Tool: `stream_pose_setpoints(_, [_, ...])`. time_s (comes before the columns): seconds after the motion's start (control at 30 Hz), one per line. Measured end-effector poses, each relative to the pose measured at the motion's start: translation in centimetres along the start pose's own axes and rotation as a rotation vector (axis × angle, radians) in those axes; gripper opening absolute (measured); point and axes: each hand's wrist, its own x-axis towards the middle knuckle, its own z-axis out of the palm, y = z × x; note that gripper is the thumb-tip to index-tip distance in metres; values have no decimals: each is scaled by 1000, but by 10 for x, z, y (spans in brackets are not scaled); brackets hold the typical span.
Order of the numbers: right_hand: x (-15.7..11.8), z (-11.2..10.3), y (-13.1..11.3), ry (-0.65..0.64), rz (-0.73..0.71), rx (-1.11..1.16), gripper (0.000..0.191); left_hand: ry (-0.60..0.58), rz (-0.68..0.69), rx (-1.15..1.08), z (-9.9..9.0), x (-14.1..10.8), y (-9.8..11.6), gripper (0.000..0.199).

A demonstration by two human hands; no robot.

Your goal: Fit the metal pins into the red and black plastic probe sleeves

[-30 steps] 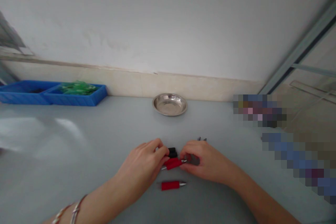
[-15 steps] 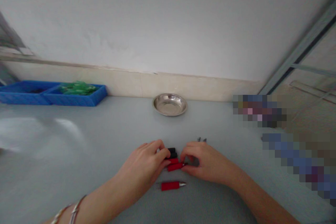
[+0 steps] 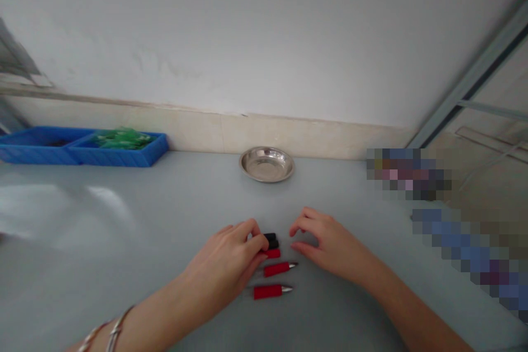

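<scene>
Head view: the left hand (image 3: 231, 256) rests on the grey table (image 3: 165, 220), its fingers curled and the fingertips (image 3: 258, 242) pressed against a short stack of small pieces, two black pieces (image 3: 271, 240) on the far side and a red piece (image 3: 273, 253) just behind them toward the person; whether the hand actually pinches them or only touches them cannot be told. The right hand (image 3: 330, 245) hovers just right of the stack with fingers loosely bent and apart, grasping nothing. Two red plugs with metal tips lie free on the table between the hands: the farther plug (image 3: 279, 269) lies slightly tilted, tip pointing right, just in front of the stack; the nearer plug (image 3: 270, 291) lies almost level, close to the left wrist and apart from both hands. A round metal dish (image 3: 267, 164) stands well beyond the hands near the wall. A blue tray (image 3: 82, 148) sits at the far left with green parts (image 3: 119, 138) in its right compartment. Thin bracelets (image 3: 107, 333) circle the left wrist.
</scene>
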Motion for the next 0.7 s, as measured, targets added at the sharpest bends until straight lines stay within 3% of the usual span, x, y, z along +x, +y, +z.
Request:
stream_pose_setpoints(0.47, [3, 2, 4, -61, 47, -33, 13, -42, 11, -17, 2, -2, -2, 21])
stream_pose_setpoints(0.7, [3, 4, 4, -21, 47, -41, 15, -41, -14, 29, 0, -1, -1, 20])
